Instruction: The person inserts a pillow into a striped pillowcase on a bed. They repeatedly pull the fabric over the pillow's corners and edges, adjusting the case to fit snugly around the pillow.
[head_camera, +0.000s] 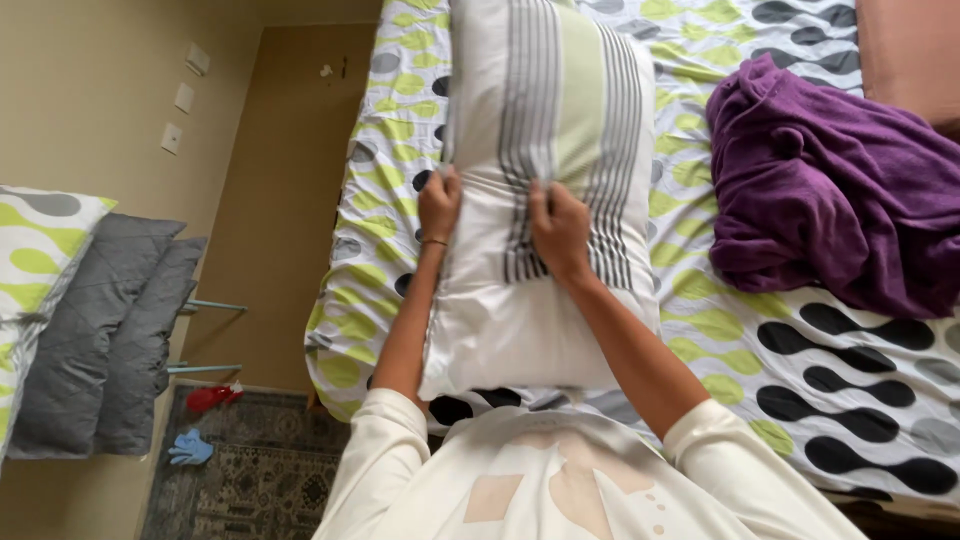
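Gripping a white pillow with grey and pale green stripes (545, 190), both hands pinched into the fabric around the middle. Left hand (438, 205) clamped on the pillow's edge at about 9 o'clock, thin bracelet at the wrist; right hand (560, 232) bunching the striped cloth near the centre, fingers curled shut on it. Lying lengthwise on the bed with a white sheet patterned in green and black blobs (860, 370), lower end hanging just past the mattress edge toward 6 o'clock. Crumpled purple fleece blanket (830, 190) over at 3 o'clock, apart from the pillow. Stack of grey cushions (105, 340) way off at 9 o'clock, blue cloth (190, 448) on the patterned rug (260, 480) down at 7 o'clock.
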